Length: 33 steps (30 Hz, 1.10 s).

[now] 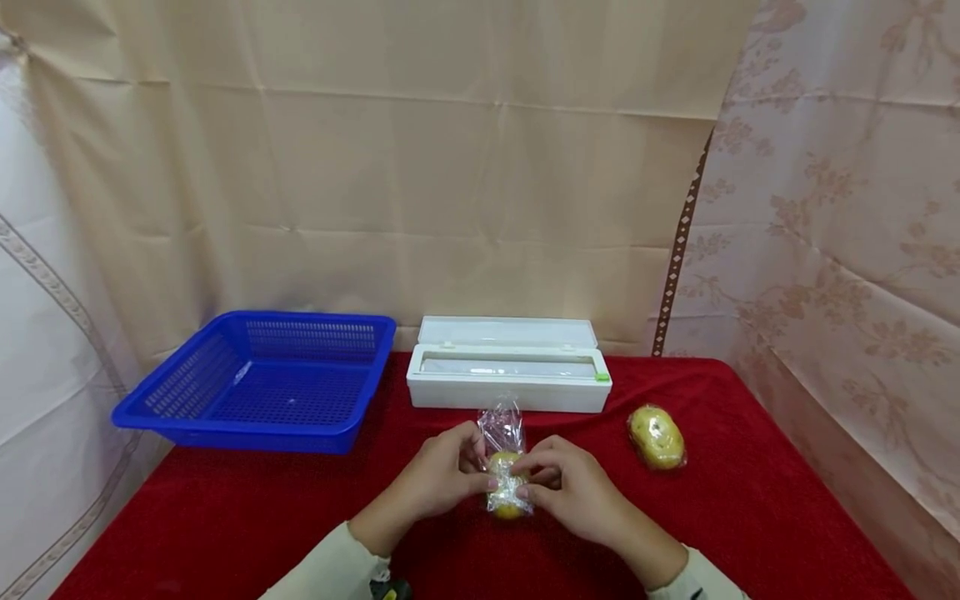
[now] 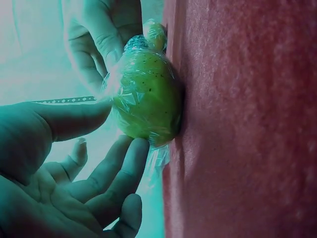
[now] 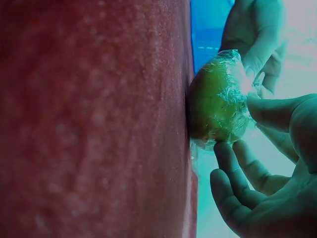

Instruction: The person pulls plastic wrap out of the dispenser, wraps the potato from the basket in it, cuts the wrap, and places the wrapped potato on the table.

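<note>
A yellow potato [image 1: 507, 508] with small dark specks lies on the red cloth, covered in crinkled cling film [image 1: 502, 427]. A loose end of the film stretches away from it toward the back. My left hand [image 1: 444, 473] holds the wrapped potato from the left, thumb on its upper face and fingertips against its side. From the right, my right hand [image 1: 573, 485] grips it the same way, its thumb [image 3: 277, 111] pressing the film. In the left wrist view the potato [image 2: 151, 94] rests on the cloth between both hands.
A white cling film box [image 1: 510, 393] stands behind the hands with its lid raised and a green piece at its right end. At the left sits a blue plastic basket [image 1: 255, 437]. Another film-wrapped potato [image 1: 657, 437] lies to the right. Curtains [image 1: 450, 167] hang around the table.
</note>
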Motion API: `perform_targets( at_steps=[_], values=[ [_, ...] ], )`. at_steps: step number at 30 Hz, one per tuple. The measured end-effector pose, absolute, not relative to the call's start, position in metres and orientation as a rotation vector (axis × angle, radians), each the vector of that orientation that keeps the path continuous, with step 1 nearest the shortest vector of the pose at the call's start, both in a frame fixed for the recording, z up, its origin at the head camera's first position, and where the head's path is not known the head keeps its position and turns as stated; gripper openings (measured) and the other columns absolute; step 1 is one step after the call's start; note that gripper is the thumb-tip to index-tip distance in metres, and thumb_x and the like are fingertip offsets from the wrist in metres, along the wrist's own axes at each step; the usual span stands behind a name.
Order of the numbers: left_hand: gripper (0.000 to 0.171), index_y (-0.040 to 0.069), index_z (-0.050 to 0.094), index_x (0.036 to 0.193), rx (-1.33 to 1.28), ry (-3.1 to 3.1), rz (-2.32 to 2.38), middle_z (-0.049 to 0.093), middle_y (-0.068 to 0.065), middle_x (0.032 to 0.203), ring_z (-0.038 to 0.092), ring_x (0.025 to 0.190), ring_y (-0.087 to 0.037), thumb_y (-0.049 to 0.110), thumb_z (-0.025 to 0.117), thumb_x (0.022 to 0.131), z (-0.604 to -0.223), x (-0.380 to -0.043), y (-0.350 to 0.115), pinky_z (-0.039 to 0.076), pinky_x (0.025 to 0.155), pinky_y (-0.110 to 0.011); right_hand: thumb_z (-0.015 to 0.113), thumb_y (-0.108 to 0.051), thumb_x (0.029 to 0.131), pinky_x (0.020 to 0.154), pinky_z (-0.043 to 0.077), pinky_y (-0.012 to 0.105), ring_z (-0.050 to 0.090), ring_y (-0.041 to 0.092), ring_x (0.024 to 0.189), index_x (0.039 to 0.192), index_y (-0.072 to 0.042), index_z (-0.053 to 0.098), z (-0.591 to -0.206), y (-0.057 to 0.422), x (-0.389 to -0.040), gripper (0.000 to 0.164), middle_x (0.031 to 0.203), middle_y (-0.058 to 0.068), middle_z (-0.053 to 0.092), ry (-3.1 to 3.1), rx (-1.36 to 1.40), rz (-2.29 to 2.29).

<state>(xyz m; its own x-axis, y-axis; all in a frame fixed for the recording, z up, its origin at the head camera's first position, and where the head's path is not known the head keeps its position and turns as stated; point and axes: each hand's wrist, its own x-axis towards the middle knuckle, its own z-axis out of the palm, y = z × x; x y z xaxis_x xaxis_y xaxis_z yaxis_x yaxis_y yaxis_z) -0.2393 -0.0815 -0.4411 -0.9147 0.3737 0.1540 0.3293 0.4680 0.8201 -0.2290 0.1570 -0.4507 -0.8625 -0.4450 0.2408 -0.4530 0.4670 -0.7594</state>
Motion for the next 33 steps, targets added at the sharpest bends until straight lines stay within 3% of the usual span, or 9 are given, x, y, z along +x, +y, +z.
perform_targets(
  at_steps=[7, 12, 16, 22, 33],
  values=[
    [0.042, 0.017, 0.054, 0.097, 0.819, 2.875, 1.250, 0.065, 0.007, 0.088, 0.061, 0.083, -0.006, 0.013, 0.091, 0.077, -0.437, -0.235, -0.079, 0.051, 0.073, -0.026, 0.083, -0.012, 0.087, 0.078, 0.059, 0.025, 0.073, 0.015, 0.092, 0.107, -0.018, 0.072, -0.449, 0.157, -0.230, 0.024, 0.108, 0.000, 0.068, -2.725, 0.773, 1.385],
    [0.038, 0.022, 0.058, 0.083, 0.962, 3.128, 1.015, 0.056, 0.011, 0.090, 0.051, 0.087, -0.009, 0.017, 0.093, 0.070, -0.434, -0.229, -0.075, 0.044, 0.077, -0.029, 0.082, -0.004, 0.087, 0.078, 0.060, 0.027, 0.073, 0.019, 0.096, 0.102, -0.017, 0.060, -0.447, 0.154, -0.228, 0.029, 0.105, 0.001, 0.067, -2.684, 0.820, 1.371],
    [0.026, 0.026, 0.067, 0.074, 0.962, 3.187, 0.882, 0.059, 0.012, 0.087, 0.053, 0.083, -0.007, 0.024, 0.093, 0.073, -0.433, -0.227, -0.075, 0.046, 0.075, -0.030, 0.075, 0.004, 0.089, 0.084, 0.060, 0.028, 0.072, 0.023, 0.103, 0.107, -0.019, 0.065, -0.448, 0.154, -0.226, 0.031, 0.110, 0.003, 0.061, -2.656, 0.936, 1.326],
    [0.012, 0.023, 0.080, 0.084, 0.887, 3.099, 0.900, 0.065, 0.010, 0.086, 0.059, 0.077, -0.006, 0.029, 0.090, 0.080, -0.435, -0.231, -0.075, 0.047, 0.069, -0.023, 0.071, 0.000, 0.094, 0.085, 0.059, 0.026, 0.070, 0.020, 0.102, 0.121, -0.017, 0.070, -0.449, 0.157, -0.226, 0.032, 0.114, 0.005, 0.057, -2.696, 0.974, 1.289],
    [0.013, 0.020, 0.079, 0.087, 0.773, 2.988, 1.009, 0.066, 0.012, 0.084, 0.060, 0.074, -0.002, 0.028, 0.087, 0.082, -0.434, -0.231, -0.075, 0.049, 0.065, -0.022, 0.074, -0.008, 0.095, 0.081, 0.058, 0.025, 0.070, 0.019, 0.100, 0.123, -0.013, 0.063, -0.448, 0.160, -0.229, 0.031, 0.118, 0.003, 0.062, -2.759, 0.912, 1.288]
  ],
)
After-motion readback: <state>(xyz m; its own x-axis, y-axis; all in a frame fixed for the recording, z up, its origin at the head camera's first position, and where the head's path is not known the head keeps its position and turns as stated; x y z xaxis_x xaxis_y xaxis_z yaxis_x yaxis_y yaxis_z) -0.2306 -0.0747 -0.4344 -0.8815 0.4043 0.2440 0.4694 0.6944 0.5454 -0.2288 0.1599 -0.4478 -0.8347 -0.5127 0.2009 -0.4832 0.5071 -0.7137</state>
